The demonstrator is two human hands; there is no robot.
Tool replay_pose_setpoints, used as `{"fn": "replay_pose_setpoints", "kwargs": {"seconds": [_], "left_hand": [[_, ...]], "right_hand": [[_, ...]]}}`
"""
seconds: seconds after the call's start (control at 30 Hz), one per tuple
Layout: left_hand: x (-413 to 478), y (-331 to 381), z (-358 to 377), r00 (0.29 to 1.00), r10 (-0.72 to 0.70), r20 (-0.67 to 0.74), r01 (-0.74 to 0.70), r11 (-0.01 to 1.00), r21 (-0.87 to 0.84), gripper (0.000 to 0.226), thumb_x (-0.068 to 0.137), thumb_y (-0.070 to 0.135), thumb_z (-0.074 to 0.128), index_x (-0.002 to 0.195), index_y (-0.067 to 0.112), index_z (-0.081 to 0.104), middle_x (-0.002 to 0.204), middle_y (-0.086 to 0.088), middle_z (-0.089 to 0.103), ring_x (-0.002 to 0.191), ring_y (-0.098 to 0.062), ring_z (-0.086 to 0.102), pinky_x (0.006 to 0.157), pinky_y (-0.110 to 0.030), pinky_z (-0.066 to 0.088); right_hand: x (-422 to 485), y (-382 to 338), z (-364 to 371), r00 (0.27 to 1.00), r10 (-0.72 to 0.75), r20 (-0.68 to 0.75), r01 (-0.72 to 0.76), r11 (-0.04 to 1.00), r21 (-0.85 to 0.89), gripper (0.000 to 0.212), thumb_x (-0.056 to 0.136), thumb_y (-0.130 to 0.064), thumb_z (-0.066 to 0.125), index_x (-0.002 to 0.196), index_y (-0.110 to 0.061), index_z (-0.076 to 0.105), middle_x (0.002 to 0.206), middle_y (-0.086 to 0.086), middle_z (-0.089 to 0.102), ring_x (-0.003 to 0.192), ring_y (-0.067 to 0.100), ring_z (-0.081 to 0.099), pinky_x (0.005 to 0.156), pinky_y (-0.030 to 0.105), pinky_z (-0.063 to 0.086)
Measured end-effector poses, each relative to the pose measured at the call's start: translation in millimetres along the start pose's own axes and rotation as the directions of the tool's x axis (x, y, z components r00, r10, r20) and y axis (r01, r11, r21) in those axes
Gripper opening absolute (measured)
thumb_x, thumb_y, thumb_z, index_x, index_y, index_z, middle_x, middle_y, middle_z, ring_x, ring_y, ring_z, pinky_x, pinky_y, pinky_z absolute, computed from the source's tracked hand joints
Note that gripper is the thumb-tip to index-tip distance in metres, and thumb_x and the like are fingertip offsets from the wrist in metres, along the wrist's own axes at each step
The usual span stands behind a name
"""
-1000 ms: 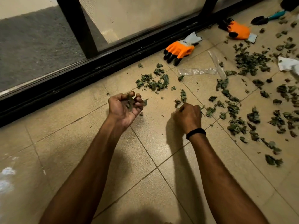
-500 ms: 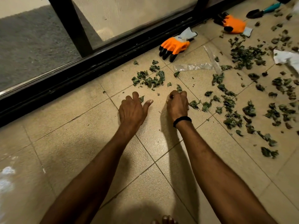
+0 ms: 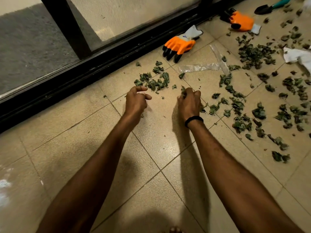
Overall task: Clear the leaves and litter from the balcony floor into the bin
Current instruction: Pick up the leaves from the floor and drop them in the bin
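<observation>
Left hand: our left hand point(image 3: 136, 101) hangs palm down just over the tile, at the near edge of a small heap of leaves point(image 3: 156, 83). Its fingers are curled under and the thumb sticks out to the right. We cannot tell whether anything is inside the curl.
Right hand: our right hand point(image 3: 189, 102) sits low on the floor beside the left, the two apart. Its fingers are bunched together and clamped on a tuft of leaves, which shows green above the knuckles. A black wristband point(image 3: 193, 120) circles the wrist.
Leaves: they lie on the floor tiles point(image 3: 159, 148) in three places that we can make out: the small heap ahead of our hands near the door track, a loose scatter running right from our right hand, and a denser pile farther back on the right.
Litter: a clear plastic wrapper point(image 3: 202, 67) lies flat beyond the right hand, between the heap and the dense pile. A piece of white paper point(image 3: 297, 55) lies at the right edge, among the leaves.
Gloves: one orange glove point(image 3: 180, 45) lies next to the black door track point(image 3: 101, 66), fingers pointing toward us. A second orange glove point(image 3: 241, 21) lies farther back on the right.
Trowel: a small trowel point(image 3: 267, 8) with a teal handle lies at the top right corner.
Foot: toes point(image 3: 175, 230) just show at the bottom edge.
</observation>
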State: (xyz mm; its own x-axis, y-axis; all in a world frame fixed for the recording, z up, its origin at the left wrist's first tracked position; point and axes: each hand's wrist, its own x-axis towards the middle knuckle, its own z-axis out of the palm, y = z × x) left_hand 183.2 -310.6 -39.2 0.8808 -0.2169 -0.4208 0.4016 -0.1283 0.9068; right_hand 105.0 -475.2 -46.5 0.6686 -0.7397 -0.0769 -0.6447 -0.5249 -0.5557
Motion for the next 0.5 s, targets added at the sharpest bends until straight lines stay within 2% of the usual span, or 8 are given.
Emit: {"fn": "replay_pose_setpoints", "kwargs": {"seconds": [0.03, 0.1, 0.17, 0.23, 0.3, 0.33, 0.4, 0.5], "left_hand": [[4.4, 4.8, 1.2, 0.999, 0.031, -0.025, -0.03, 0.999, 0.026, 0.035, 0.092, -0.003, 0.039, 0.111, 0.014, 0.063, 0.09, -0.002, 0.065, 0.057, -0.007, 0.044, 0.049, -0.024, 0.033], [14.1, 9.7, 3.5, 0.973, 0.22, -0.069, -0.195, 0.944, 0.266, 0.029, 0.096, 0.005, 0.04, 0.108, 0.012, 0.065, 0.098, 0.001, 0.067, 0.067, -0.004, 0.05, 0.06, -0.025, 0.044], [25.9, 6.7, 5.5, 0.912, 0.411, -0.015, -0.336, 0.766, 0.548, 0.033, 0.103, 0.029, 0.037, 0.117, 0.01, 0.061, 0.113, -0.007, 0.064, 0.088, -0.012, 0.056, 0.081, -0.033, 0.052], [38.3, -1.4, 9.0, 0.892, 0.449, 0.053, -0.332, 0.571, 0.75, 0.052, 0.102, 0.051, 0.039, 0.13, 0.009, 0.05, 0.121, -0.014, 0.052, 0.105, -0.022, 0.05, 0.09, -0.038, 0.048], [48.6, -10.1, 10.4, 0.889, 0.451, 0.081, -0.294, 0.424, 0.857, 0.06, 0.099, 0.054, 0.049, 0.138, 0.009, 0.042, 0.126, -0.018, 0.045, 0.109, -0.027, 0.046, 0.091, -0.039, 0.045], [50.9, -12.8, 10.9, 0.89, 0.447, 0.09, -0.282, 0.385, 0.879, 0.059, 0.098, 0.052, 0.052, 0.139, 0.01, 0.042, 0.126, -0.018, 0.045, 0.109, -0.028, 0.046, 0.091, -0.04, 0.045], [51.7, -18.7, 11.4, 0.891, 0.444, 0.096, -0.281, 0.374, 0.884, 0.05, 0.101, 0.042, 0.053, 0.138, 0.01, 0.045, 0.124, -0.019, 0.049, 0.109, -0.03, 0.048, 0.092, -0.042, 0.047], [52.4, -23.3, 10.7, 0.862, 0.493, 0.12, -0.359, 0.425, 0.831, 0.032, 0.105, 0.028, 0.047, 0.129, 0.007, 0.05, 0.111, -0.017, 0.058, 0.097, -0.03, 0.054, 0.085, -0.047, 0.05]], "right_hand": [[1.1, 0.5, 2.7, 1.0, -0.01, -0.001, 0.01, 1.0, -0.015, 0.017, 0.099, -0.012, 0.053, 0.114, -0.009, 0.058, 0.117, 0.011, 0.049, 0.09, 0.019, 0.047, 0.074, 0.025, 0.034], [2.1, -2.4, 6.0, 1.0, -0.003, -0.008, 0.003, 1.0, -0.001, 0.007, 0.096, -0.012, 0.054, 0.102, -0.011, 0.058, 0.106, 0.007, 0.054, 0.087, 0.018, 0.045, 0.07, 0.025, 0.031], [4.1, -7.0, 8.5, 1.0, -0.004, -0.017, 0.005, 0.996, 0.086, 0.011, 0.092, -0.021, 0.064, 0.093, -0.015, 0.055, 0.098, 0.004, 0.058, 0.089, 0.019, 0.052, 0.069, 0.029, 0.037], [6.8, -14.5, 6.6, 1.0, 0.006, -0.022, -0.002, 0.987, 0.16, 0.015, 0.088, -0.023, 0.068, 0.092, -0.016, 0.055, 0.096, 0.003, 0.061, 0.092, 0.02, 0.056, 0.075, 0.033, 0.048], [14.0, -21.1, 6.6, 0.999, -0.005, -0.032, 0.01, 0.986, 0.164, 0.011, 0.088, -0.018, 0.065, 0.094, -0.015, 0.057, 0.098, 0.003, 0.064, 0.094, 0.021, 0.059, 0.081, 0.031, 0.049], [19.2, -25.0, 7.1, 0.999, -0.02, -0.035, 0.025, 0.988, 0.151, 0.01, 0.089, -0.018, 0.064, 0.096, -0.014, 0.058, 0.099, 0.004, 0.065, 0.095, 0.02, 0.059, 0.08, 0.028, 0.047], [26.3, -31.5, 9.9, 0.999, -0.043, -0.014, 0.044, 0.99, 0.13, 0.015, 0.089, -0.024, 0.067, 0.097, -0.015, 0.058, 0.101, 0.004, 0.065, 0.096, 0.021, 0.059, 0.076, 0.025, 0.042], [29.3, -38.3, 21.3, 0.995, -0.074, 0.065, 0.064, 0.989, 0.137, 0.03, 0.09, -0.034, 0.069, 0.105, -0.013, 0.055, 0.11, 0.005, 0.057, 0.095, 0.018, 0.052, 0.073, 0.022, 0.035]]}}
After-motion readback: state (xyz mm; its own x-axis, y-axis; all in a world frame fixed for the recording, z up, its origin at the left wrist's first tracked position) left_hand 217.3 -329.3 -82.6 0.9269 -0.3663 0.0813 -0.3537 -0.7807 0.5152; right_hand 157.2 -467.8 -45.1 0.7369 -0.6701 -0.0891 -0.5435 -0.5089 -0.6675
